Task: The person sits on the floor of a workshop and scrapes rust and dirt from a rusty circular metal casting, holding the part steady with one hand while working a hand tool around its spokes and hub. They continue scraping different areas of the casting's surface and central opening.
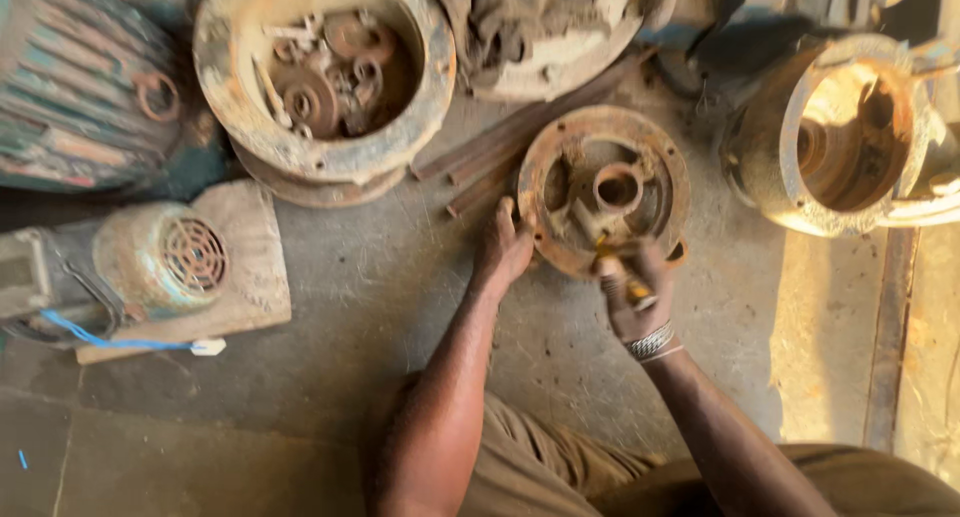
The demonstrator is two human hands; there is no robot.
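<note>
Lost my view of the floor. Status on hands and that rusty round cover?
Left hand steadies rusty round cover at its rim. Right hand grips yellow-handled tool against cover's inside. Metal bars lie beside it, not blocking.

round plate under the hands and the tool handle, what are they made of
Round plate: looks like cast iron or steel, unpainted and rough, with orange-brown rust all over. Tool handle in the right hand: probably yellow plastic; mostly hidden by the grip.
</note>
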